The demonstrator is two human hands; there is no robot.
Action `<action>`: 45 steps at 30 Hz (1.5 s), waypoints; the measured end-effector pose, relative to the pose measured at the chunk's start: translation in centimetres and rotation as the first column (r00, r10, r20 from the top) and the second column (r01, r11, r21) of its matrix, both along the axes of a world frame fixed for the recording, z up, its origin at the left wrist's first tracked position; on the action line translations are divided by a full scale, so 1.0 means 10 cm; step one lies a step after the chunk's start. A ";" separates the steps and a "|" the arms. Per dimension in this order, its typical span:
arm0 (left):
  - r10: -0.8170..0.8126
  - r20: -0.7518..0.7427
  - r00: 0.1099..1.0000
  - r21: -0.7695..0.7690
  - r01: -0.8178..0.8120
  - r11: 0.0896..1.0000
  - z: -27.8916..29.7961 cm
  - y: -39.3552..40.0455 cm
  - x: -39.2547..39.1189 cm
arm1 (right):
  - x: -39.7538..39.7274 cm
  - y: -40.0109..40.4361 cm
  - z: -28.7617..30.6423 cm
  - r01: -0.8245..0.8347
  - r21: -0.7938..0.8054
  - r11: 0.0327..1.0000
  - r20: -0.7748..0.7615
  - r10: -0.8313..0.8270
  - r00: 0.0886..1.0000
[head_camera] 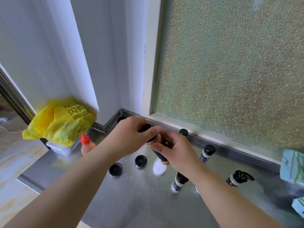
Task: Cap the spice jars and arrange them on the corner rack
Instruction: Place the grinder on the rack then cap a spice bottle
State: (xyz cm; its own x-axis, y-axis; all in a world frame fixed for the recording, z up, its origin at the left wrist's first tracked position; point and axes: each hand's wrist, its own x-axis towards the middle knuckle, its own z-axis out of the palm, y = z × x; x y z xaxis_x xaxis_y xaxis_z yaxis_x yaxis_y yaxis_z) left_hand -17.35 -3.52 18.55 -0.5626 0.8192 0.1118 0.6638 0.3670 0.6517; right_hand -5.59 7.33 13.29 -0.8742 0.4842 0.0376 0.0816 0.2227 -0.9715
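Above, head view: both hands meet over the steel counter (141, 199) near its back corner. Left hand (131, 137) grips a black cap (146, 129); right hand (176, 152) grips a spice jar (160, 156), tilted, its mouth touching the cap. Two loose caps (115, 169) (141, 161) stand left, other jars (207, 153) (237, 178) right, with bare counter at the near edge. A yellow bag (60, 122) carries printed Chinese characters; jar labels are unreadable.
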 end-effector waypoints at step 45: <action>-0.259 0.585 0.769 0.296 0.095 0.950 0.01 0.04 0.00 | 0.15 0.14 0.13 0.027 -0.096 0.995 0.027 -0.025 0.999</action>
State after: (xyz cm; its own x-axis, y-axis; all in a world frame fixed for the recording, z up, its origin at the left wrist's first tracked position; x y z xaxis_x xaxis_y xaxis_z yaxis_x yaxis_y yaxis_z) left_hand -17.39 -3.10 18.65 -0.4249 0.9053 -0.0024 0.1329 0.0649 0.9890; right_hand -4.06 8.68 14.64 -0.8612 0.5072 -0.0328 0.1116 0.1258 -0.9858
